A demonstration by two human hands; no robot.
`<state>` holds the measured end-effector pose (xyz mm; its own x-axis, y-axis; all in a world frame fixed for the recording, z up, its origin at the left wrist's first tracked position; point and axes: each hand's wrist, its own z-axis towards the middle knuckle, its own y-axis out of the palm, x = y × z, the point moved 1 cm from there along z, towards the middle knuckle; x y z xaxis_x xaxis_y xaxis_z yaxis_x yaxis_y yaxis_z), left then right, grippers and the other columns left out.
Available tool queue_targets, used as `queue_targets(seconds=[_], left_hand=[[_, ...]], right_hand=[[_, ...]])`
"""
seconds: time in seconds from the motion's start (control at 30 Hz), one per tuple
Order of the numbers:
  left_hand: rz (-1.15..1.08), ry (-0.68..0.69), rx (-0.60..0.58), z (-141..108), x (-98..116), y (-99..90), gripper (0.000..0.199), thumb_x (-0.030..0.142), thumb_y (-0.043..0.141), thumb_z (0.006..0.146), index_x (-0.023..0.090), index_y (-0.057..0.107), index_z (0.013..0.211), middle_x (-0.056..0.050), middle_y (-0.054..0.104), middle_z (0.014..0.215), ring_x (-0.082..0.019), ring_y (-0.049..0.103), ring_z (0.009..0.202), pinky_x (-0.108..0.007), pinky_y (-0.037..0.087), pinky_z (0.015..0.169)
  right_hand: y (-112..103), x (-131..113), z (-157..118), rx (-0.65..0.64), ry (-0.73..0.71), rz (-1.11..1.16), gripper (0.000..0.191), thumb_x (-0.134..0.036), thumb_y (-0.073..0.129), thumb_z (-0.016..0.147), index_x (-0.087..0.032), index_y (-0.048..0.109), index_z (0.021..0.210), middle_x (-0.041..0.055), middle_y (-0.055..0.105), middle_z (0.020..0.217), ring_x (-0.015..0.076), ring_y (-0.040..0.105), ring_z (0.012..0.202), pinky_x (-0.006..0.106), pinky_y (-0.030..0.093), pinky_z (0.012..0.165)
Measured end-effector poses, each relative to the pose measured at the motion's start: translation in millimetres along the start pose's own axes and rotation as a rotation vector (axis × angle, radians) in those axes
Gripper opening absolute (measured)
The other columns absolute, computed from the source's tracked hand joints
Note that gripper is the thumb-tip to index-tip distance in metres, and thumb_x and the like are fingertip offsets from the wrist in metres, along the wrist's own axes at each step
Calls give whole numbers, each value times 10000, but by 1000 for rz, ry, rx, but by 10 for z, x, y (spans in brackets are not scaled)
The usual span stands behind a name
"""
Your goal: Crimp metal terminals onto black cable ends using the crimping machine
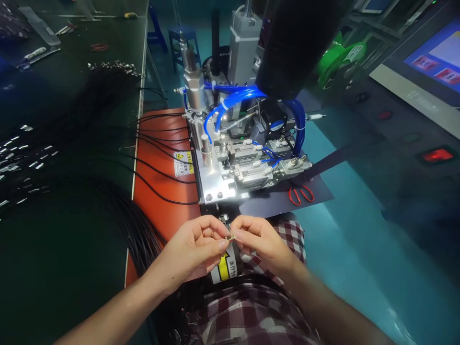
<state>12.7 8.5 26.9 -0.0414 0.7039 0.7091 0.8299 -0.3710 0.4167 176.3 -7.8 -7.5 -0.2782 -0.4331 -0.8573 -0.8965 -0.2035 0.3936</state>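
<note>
Thin coloured wires, with green and red strands showing, lie between my two hands in front of the machine. My left hand pinches them from the left with thumb and fingers. From the right, my right hand closes its thumb and fingertips on the same small wires. The fingertips of both hands nearly meet. Just below them is a white label with a yellow arrow. Several black cables run beside my left forearm. The far ends of the wires are hidden by my fingers.
A metal machine with blue air tubes stands ahead on an orange surface. Red-handled scissors lie at its right. A dark table at left carries black cables and tools. A screen panel and green spool are at right.
</note>
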Motion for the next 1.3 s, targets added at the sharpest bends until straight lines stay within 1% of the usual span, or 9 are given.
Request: queue_targets(seconds=[0.3, 0.5, 0.63, 0.73, 0.87, 1.0, 1.07, 1.2, 1.3], left_hand=[[28, -58, -29, 17, 15, -8, 203, 254, 711, 710, 148, 545, 758, 75, 465, 523, -17, 342, 385, -153, 222, 365], [90, -103, 27, 16, -18, -5, 199, 273, 701, 707, 154, 542, 699, 98, 375, 408, -22, 277, 354, -158, 156, 350], [16, -65, 75, 14, -28, -3, 172, 277, 670, 742, 170, 536, 722, 105, 342, 398, -26, 215, 358, -154, 159, 341], [17, -35, 104, 14, -20, -5, 154, 271, 652, 760, 170, 539, 731, 97, 347, 394, -33, 218, 363, -153, 160, 335], [47, -1, 120, 15, -17, -1, 133, 268, 637, 777, 169, 552, 751, 82, 362, 421, -47, 245, 401, -160, 164, 359], [37, -47, 155, 5, -31, 3, 118, 274, 624, 780, 190, 542, 790, 93, 324, 435, -49, 185, 415, -165, 134, 369], [35, -64, 163, -5, -38, 2, 118, 272, 623, 778, 194, 535, 790, 96, 314, 436, -48, 169, 414, -168, 125, 371], [36, -35, 143, -22, -34, 4, 118, 281, 614, 783, 189, 540, 784, 90, 325, 427, -52, 188, 407, -176, 123, 366], [39, -38, 147, -24, -18, 21, 124, 288, 613, 783, 191, 536, 777, 89, 328, 424, -55, 189, 409, -176, 115, 363]], right_hand=[[-58, -148, 50, -153, 1, -200, 231, -374, 605, 792, -168, 561, 698, -52, 450, 546, 78, 380, 463, 209, 291, 434], [-38, -212, 70, -225, -19, -296, 215, -343, 572, 825, -162, 553, 710, -50, 443, 579, 76, 373, 478, 214, 287, 450], [-42, -135, 48, -75, -65, -226, 248, -391, 561, 829, -163, 563, 733, -34, 488, 616, 85, 412, 496, 219, 334, 470], [-2, -56, -18, 10, -65, -207, 237, -388, 578, 823, -163, 575, 748, -39, 483, 593, 88, 413, 494, 222, 332, 475], [128, 9, -103, 115, -58, -219, 206, -330, 623, 793, -164, 552, 695, -44, 468, 583, 85, 381, 498, 223, 298, 466], [260, 37, -148, 207, -75, -237, 201, -290, 595, 801, -167, 528, 657, -50, 431, 568, 91, 359, 522, 228, 310, 490], [272, 30, -161, 228, -104, -292, 178, -272, 587, 806, -166, 547, 670, -41, 460, 587, 98, 383, 546, 233, 334, 517], [178, -39, -154, 182, -121, -345, 146, -280, 592, 816, -164, 585, 726, -28, 506, 614, 109, 435, 566, 240, 362, 534], [101, -107, -127, 226, -148, -361, 136, -286, 583, 827, -170, 592, 756, -22, 522, 637, 112, 445, 566, 241, 363, 525]])
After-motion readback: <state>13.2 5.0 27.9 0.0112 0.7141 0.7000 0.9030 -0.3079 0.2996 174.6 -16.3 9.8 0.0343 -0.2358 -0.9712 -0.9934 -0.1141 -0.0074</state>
